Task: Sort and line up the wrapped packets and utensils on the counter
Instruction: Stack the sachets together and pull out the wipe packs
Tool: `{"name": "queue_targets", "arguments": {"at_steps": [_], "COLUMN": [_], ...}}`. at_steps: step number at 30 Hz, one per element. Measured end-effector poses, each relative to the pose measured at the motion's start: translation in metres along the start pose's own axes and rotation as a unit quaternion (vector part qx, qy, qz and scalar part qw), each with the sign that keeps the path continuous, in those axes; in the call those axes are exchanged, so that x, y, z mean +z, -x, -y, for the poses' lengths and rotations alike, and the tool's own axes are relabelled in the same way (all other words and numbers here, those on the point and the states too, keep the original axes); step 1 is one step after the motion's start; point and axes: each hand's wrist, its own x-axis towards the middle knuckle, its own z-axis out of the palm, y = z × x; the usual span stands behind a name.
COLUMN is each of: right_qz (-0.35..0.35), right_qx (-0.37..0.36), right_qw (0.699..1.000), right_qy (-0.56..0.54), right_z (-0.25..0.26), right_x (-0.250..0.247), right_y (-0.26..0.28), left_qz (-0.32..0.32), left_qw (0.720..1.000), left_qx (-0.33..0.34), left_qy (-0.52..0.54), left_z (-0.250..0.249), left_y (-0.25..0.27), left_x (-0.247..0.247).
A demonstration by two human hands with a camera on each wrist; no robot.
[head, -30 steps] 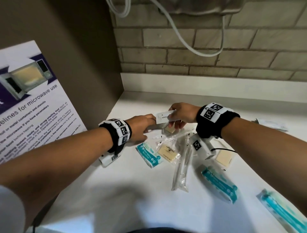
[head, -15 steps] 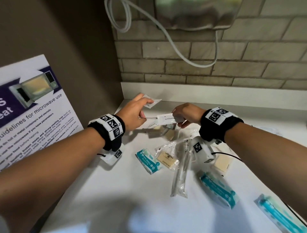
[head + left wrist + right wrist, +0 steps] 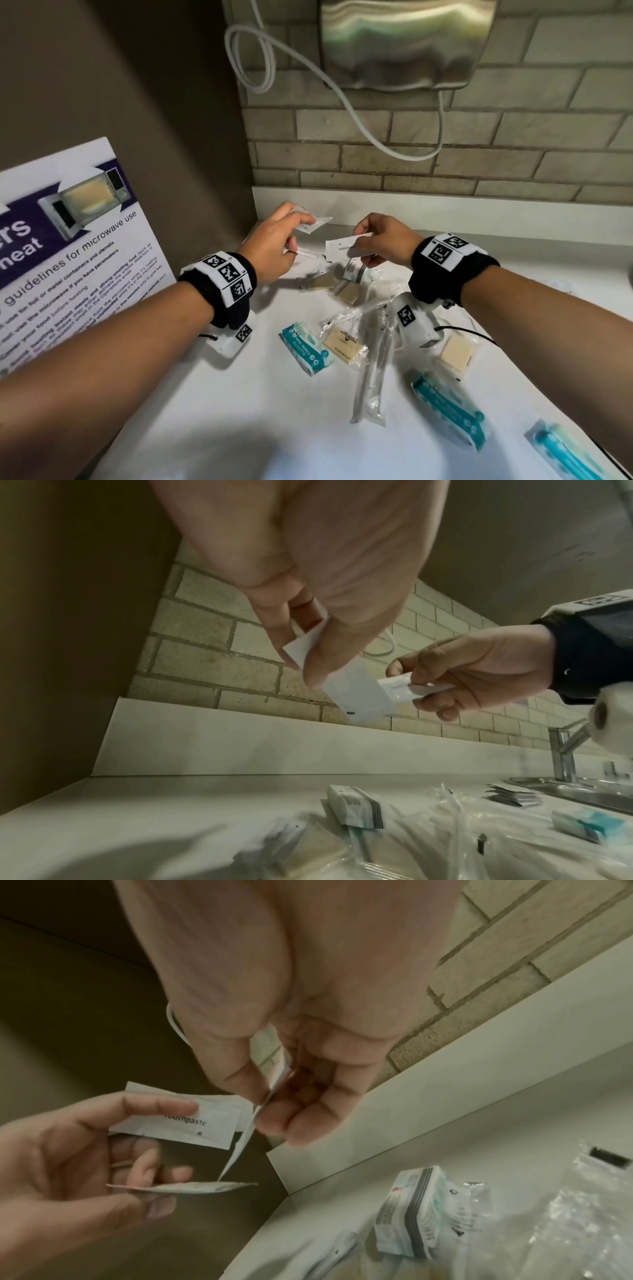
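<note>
My left hand (image 3: 301, 224) is raised near the back-left corner and pinches a white toothpaste sachet (image 3: 317, 222) between thumb and forefinger. A second flat sachet (image 3: 192, 1187) is held in its lower fingers. My right hand (image 3: 363, 241) is raised just to the right and pinches another white toothpaste sachet (image 3: 342, 248). Below on the white counter (image 3: 239, 411) lies a loose pile: teal wipes packs (image 3: 306, 346), wrapped tan soaps (image 3: 342, 344) and a long clear-wrapped utensil (image 3: 371, 377).
A microwave-use poster (image 3: 68, 260) leans on the brown side panel at left. A steel dispenser (image 3: 404, 44) and a white cable (image 3: 342, 102) hang on the brick wall. A sink with faucet (image 3: 561, 753) lies to the right, with small packets (image 3: 514, 796) beside it.
My left hand has lifted off the pile with sachets and moved up toward the back wall. My right hand has stayed raised with its sachet. The head view has tilted up.
</note>
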Motion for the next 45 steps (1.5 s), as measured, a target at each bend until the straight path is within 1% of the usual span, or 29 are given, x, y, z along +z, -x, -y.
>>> {"name": "queue_targets", "arguments": {"at_steps": [2,8,12,14,15,17,19,21,22,24,27,30,32,34,37,40,45], "right_qz": [-0.008,0.053,0.051,0.067,0.078,0.076,0.064,0.060,0.059,0.056,0.047,0.043,0.043,0.043,0.037,0.027,-0.044], "right_qx": [-0.009,0.010,0.031,0.038,0.037,0.018,-0.010,-0.030,-0.039,-0.054,-0.069,-0.071,-0.070,-0.067,-0.064,-0.065,-0.072], "right_qw": [1.000,0.998,0.996,0.992,0.989,0.992,0.995,0.996,0.996,0.997,0.996,0.996,0.997,0.997,0.997,0.997,0.996], "right_qy": [-0.013,-0.045,-0.062,-0.104,-0.119,-0.103,-0.072,-0.057,-0.046,-0.023,-0.015,-0.015,-0.015,-0.012,-0.013,0.015,0.027], "right_z": [0.003,0.007,0.010,0.010,0.010,0.008,0.006,0.003,0.001,-0.001,-0.003,-0.003,-0.002,-0.003,-0.004,-0.003,0.000], "right_x": [0.000,0.007,0.016,0.020,0.021,0.021,0.018,0.014,0.013,0.010,0.009,0.012,0.014,0.016,0.018,0.019,0.006], "right_y": [-0.001,0.000,-0.004,-0.003,-0.002,-0.002,-0.002,-0.002,-0.003,-0.003,-0.005,-0.007,-0.007,-0.007,-0.007,-0.007,-0.010], "left_qz": [-0.013,-0.047,-0.040,-0.039,-0.038,-0.037,-0.030,-0.009,0.001,0.013,0.035,0.064,0.062,0.056,0.060,0.058,0.060], "left_qw": [1.000,0.998,0.998,0.997,0.997,0.997,0.998,0.994,0.988,0.971,0.946,0.910,0.899,0.903,0.916,0.916,0.918], "left_qx": [0.012,0.008,0.009,0.021,0.025,0.021,-0.004,-0.072,-0.111,-0.162,-0.220,-0.269,-0.277,-0.270,-0.259,-0.262,-0.263], "left_qy": [0.006,0.050,0.053,0.059,0.062,0.067,0.063,0.083,0.111,0.176,0.235,0.310,0.334,0.330,0.301,0.297,0.290], "left_z": [0.000,-0.012,-0.021,-0.024,-0.025,-0.024,-0.020,-0.015,-0.013,-0.011,-0.010,-0.015,-0.017,-0.015,-0.010,-0.010,-0.010], "left_y": [0.000,-0.006,-0.009,-0.010,-0.009,-0.008,-0.007,-0.006,-0.006,-0.008,-0.009,-0.007,-0.005,-0.004,-0.003,-0.001,0.005], "left_x": [0.000,-0.003,-0.004,-0.002,-0.002,-0.002,-0.002,-0.002,-0.002,-0.003,-0.004,0.000,0.005,0.009,0.014,0.015,0.013]}}
